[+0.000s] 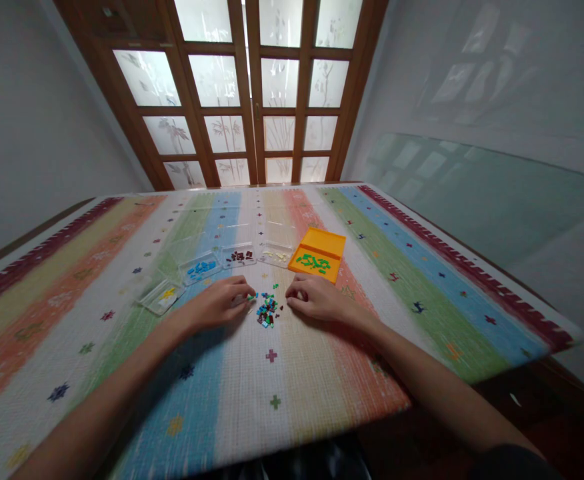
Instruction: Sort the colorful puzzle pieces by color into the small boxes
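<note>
Striped tablecloth, pieces (multicoloured) beside left hand.

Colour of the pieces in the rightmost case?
Green pieces; seen best in the head view.

Both forearms bare, reaching forward and converging. Left forearm runs up from the lower left; right forearm from the lower right, elbow bent outward. Wrists low, close to level, backs of hands up. Left hand — fingers bent, tips drawn in near the thumb, pointing right. Right hand — fingers curled under, knuckles toward the left hand. Hands apart, facing across a narrow gap. Grip at the fingertips too small to read.
</note>
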Tool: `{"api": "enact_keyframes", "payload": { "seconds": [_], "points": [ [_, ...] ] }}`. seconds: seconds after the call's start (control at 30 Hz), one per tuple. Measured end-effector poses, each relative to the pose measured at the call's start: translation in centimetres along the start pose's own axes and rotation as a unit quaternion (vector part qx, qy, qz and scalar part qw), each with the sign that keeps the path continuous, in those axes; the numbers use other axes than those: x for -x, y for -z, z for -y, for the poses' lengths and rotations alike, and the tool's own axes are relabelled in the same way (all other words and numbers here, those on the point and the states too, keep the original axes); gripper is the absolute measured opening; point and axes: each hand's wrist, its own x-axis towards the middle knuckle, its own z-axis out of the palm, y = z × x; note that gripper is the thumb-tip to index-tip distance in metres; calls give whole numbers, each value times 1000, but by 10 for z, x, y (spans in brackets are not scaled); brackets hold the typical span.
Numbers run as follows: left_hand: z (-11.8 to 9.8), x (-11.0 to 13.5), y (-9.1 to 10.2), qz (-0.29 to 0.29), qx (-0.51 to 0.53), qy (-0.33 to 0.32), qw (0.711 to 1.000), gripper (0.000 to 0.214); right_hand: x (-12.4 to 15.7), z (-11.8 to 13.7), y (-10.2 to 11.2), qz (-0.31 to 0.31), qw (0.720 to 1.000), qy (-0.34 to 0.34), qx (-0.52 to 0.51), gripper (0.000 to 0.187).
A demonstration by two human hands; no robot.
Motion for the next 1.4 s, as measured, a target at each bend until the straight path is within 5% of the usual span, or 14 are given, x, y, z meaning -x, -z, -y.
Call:
{"api": "enact_keyframes", "payload": {
  "seconds": [0.3, 0.67, 0.87, 1.4],
  "points": [
    [-8, 5, -14, 30, -3, 29, 999, 21, 1, 4, 4, 5, 1000, -8, -1, 14],
    [-4, -15, -18, -38, -11, -14, 999, 15, 2, 3, 3, 0, 1000, -5, 5, 13],
    [-7, -31, -21, -6, -63, -64, 996, 20, 2, 3, 1, -4, 1000, 0, 11, 13],
    [-15, -35, -19, 49, -58, -14, 997, 25, 2, 1, 0, -2, 1000, -1, 19, 14]
  ]
}}
